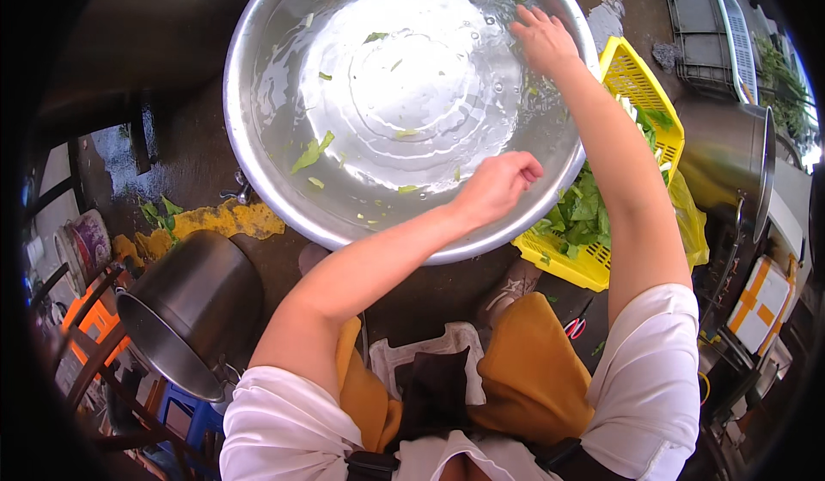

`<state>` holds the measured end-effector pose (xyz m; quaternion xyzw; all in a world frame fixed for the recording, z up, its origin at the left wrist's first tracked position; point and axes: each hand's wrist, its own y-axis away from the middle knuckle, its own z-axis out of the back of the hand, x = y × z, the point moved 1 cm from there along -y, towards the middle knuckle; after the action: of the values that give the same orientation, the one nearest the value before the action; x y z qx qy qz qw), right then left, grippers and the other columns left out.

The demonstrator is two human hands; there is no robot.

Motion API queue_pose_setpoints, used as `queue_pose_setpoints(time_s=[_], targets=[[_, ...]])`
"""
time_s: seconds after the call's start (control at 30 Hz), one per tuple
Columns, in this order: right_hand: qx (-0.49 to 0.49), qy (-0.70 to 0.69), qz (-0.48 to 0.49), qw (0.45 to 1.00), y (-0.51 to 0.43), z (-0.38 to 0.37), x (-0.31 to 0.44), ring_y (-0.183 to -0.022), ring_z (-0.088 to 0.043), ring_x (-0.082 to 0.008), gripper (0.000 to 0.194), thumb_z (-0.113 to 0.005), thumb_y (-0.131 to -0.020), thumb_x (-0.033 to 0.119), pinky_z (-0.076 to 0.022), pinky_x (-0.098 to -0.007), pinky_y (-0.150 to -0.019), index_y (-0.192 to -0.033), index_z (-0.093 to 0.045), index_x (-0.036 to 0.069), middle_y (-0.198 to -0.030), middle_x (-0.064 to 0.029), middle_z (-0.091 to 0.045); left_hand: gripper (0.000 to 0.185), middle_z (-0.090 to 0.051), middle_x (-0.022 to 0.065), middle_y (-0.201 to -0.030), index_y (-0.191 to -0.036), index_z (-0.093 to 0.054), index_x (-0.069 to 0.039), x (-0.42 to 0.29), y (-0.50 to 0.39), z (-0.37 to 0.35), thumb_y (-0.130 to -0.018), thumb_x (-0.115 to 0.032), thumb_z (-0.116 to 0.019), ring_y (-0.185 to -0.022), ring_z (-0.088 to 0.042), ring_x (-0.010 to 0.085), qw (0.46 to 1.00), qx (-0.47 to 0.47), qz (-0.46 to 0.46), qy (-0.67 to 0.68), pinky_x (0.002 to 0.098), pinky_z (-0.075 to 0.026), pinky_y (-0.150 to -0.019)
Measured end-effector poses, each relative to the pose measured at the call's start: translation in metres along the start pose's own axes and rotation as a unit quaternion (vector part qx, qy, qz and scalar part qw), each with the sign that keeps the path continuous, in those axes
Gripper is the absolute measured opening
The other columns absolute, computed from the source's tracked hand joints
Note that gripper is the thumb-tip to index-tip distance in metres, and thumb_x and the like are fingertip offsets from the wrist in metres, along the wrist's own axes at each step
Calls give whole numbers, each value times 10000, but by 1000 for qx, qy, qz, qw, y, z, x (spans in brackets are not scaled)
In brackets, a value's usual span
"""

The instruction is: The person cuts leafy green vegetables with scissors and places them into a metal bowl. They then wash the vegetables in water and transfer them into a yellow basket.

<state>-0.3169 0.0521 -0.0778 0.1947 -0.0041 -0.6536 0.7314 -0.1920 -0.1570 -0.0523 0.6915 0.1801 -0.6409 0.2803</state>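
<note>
A wide stainless steel basin (283, 220) of water stands before me, with loose green leaf pieces (312, 152) floating in it. My right hand (546, 39) is spread at the water near the basin's right wall and holds nothing visible. Over the near right part of the water, my left hand (495, 187) hangs with its fingers loosely curled. No item shows in it, but its palm is hidden. Beside the basin on the right is a yellow plastic basket (583, 268) of leafy greens (583, 207), partly covered by my right forearm.
A metal pot (193, 300) lies tipped at the left, near a yellow mat (225, 218) on the wet floor. Red-handled scissors (575, 327) rest near my right knee. Another large pot (722, 152) stands at the right. A foam box (759, 304) with orange tape is farther along.
</note>
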Motion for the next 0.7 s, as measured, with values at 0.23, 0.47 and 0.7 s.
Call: queue_pose_setpoints(time_s=[0.23,0.47,0.7], targets=[[161,134,38,977,10,-43,-4,-1054,-562,-214,215,-512,-856,190,-482,-350,-839,-917,-715,156,-1071,-40,-649,405,-526,146,-1240,-1225,-529,-102,15,57,187,-825,-78,-586,-1138,-515,309,881,-106,27,-460,382,-411,-967],[86,-457,-68,882,77,-12,55,-1019,-601,-341,300,-486,-855,180,-479,-417,-873,-1126,-608,134,-1101,-167,-631,483,-537,134,-1245,-1348,-453,-161,44,95,203,-886,-223,-580,-1113,-531,296,914,33,342,-217,372,-412,-954],[179,-612,13,770,110,12,177,-740,-628,-250,199,-563,-865,191,-505,-345,-709,-998,-644,67,-848,-140,-663,281,-599,67,-1004,-1186,-543,-106,49,90,146,-909,-144,-518,-881,-573,146,912,112,394,-17,276,-458,-748]])
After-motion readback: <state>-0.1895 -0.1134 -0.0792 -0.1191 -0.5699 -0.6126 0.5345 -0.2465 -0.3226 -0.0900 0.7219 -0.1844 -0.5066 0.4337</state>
